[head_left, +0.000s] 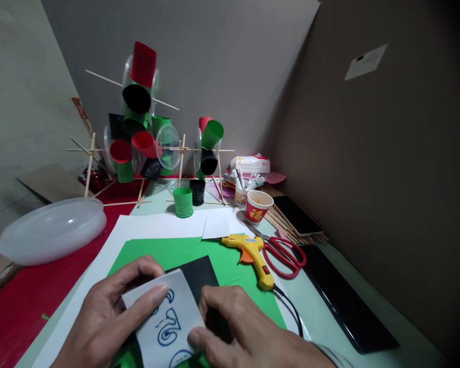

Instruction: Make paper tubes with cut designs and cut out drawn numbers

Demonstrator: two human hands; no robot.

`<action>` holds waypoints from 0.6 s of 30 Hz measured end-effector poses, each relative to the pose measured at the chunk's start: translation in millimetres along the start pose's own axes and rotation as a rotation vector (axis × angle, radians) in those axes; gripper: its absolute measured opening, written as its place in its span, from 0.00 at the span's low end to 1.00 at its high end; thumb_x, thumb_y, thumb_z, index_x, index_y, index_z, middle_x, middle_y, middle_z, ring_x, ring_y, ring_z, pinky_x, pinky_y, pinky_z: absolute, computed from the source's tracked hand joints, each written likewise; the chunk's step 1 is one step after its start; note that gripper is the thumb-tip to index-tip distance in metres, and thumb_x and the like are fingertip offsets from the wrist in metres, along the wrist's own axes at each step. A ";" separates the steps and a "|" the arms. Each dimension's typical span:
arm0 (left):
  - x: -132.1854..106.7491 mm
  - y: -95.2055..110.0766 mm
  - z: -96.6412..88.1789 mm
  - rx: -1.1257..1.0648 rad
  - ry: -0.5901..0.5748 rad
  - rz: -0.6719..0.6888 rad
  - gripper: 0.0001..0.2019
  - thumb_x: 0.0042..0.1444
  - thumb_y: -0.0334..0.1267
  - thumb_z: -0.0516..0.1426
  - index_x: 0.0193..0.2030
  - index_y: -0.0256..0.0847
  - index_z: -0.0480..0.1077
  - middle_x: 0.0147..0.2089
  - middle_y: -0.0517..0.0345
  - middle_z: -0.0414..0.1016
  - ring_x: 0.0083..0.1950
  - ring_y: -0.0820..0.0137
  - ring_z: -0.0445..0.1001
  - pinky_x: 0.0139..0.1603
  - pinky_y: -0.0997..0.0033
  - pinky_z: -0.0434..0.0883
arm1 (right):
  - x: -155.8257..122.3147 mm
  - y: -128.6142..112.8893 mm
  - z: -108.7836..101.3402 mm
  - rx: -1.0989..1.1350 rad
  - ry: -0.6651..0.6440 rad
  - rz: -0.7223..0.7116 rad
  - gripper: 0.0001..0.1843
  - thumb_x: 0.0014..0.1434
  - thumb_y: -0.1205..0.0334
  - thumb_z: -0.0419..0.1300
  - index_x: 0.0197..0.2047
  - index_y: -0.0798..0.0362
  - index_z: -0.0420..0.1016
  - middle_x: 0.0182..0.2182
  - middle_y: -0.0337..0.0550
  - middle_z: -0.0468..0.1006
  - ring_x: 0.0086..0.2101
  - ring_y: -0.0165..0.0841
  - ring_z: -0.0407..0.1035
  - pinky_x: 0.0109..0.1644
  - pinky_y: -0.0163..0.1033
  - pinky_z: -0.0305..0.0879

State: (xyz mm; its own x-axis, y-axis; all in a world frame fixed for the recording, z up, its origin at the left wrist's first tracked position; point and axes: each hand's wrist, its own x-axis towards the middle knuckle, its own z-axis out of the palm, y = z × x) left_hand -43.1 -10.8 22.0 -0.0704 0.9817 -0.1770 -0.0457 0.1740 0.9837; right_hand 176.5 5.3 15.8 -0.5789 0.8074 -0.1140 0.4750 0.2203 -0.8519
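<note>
A piece of white paper with dark blue curly drawings [176,312] is between my hands, near the bottom of the head view. My left hand [115,312] grips its left side, thumb on the drawn face and fingers behind. At the right edge my right hand [233,322] pinches it, thumb tip on the lower corner and fingers curled, partly hidden. Behind the paper lies a black sheet [203,276] on a larger green sheet [153,250]. A yellow hot glue gun [253,250] rests beyond my right hand, beside red-handled scissors [285,258].
A stick frame [181,158] carries red, green and black paper cups and clear discs at the back. A green cup [183,203] and a red paper cup [257,207] stand nearer. Left is a translucent white bowl-like piece [53,230]; right, a black slab [348,296] and phone [297,214].
</note>
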 end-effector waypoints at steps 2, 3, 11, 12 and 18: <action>2.1 -3.4 -6.2 0.104 -0.052 0.054 0.16 0.50 0.54 0.68 0.35 0.49 0.71 0.35 0.65 0.69 0.32 0.72 0.70 0.29 0.78 0.71 | -1.5 -3.2 -3.0 0.024 -0.034 0.003 0.14 0.60 0.50 0.66 0.40 0.48 0.68 0.40 0.40 0.72 0.46 0.39 0.67 0.45 0.38 0.62; 3.6 -5.6 -9.0 0.163 -0.090 0.088 0.15 0.51 0.55 0.67 0.34 0.49 0.72 0.36 0.65 0.68 0.34 0.71 0.70 0.31 0.78 0.71 | -1.2 -4.5 -4.1 0.047 -0.018 -0.029 0.15 0.59 0.50 0.68 0.40 0.48 0.69 0.40 0.39 0.72 0.45 0.38 0.67 0.45 0.38 0.62; 10.1 -17.9 -3.3 0.400 -0.300 0.208 0.14 0.52 0.54 0.64 0.27 0.49 0.73 0.29 0.63 0.71 0.32 0.68 0.71 0.31 0.77 0.69 | 6.2 -8.0 -2.5 0.271 0.134 -0.296 0.08 0.63 0.59 0.64 0.36 0.52 0.70 0.28 0.34 0.70 0.28 0.28 0.63 0.32 0.32 0.59; 10.1 -17.8 -0.7 0.404 -0.298 0.212 0.14 0.52 0.54 0.64 0.27 0.49 0.73 0.28 0.63 0.71 0.31 0.69 0.71 0.30 0.77 0.69 | 6.7 -7.6 -1.4 0.245 0.154 -0.306 0.08 0.64 0.61 0.63 0.34 0.52 0.70 0.27 0.33 0.69 0.27 0.27 0.62 0.31 0.32 0.57; 7.0 -24.1 11.0 0.169 -0.146 -0.092 0.22 0.42 0.63 0.68 0.34 0.50 0.73 0.21 0.67 0.71 0.22 0.72 0.70 0.23 0.79 0.67 | 9.1 -4.2 8.0 0.257 0.286 -0.253 0.08 0.62 0.65 0.61 0.30 0.52 0.69 0.23 0.33 0.70 0.24 0.26 0.63 0.29 0.31 0.57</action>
State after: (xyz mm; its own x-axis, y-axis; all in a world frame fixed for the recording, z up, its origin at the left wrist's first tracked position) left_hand -31.5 -7.2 -2.6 0.0714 0.9598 -0.2715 0.1233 0.2616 0.9573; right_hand 163.9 7.3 14.2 -0.4324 0.8722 0.2288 0.1420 0.3165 -0.9379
